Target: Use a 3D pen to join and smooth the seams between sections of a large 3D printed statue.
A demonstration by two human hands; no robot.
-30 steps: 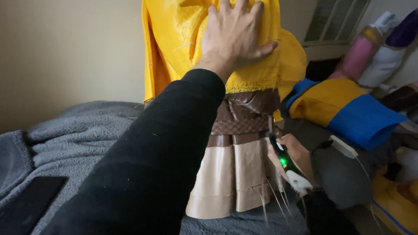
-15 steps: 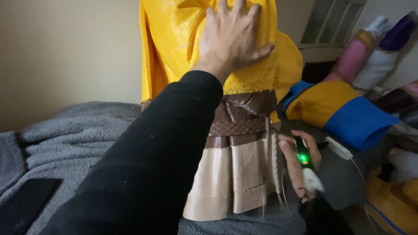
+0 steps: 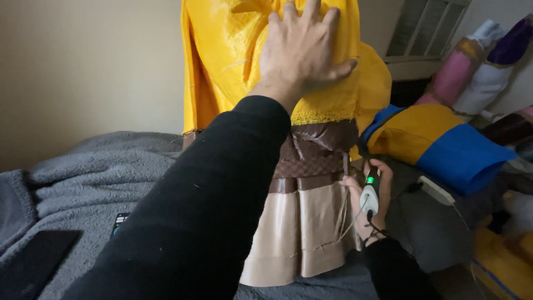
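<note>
Yellow fabric garment [image 3: 233, 61] hanging upright above a grey blanket [image 3: 100, 172], left hand [image 3: 302, 53] pressed flat on it with fingers spread, right hand [image 3: 366, 203] lower, beside the tan skirt panel [image 3: 300, 233], fingers closed around a small white device [image 3: 370, 191] with a green light

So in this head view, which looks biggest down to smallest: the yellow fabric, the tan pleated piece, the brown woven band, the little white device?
1. Yellow fabric
2. Tan pleated piece
3. Brown woven band
4. White device, in the right hand

The left arm hides part of the first three, so their true extent is unsure.
</note>
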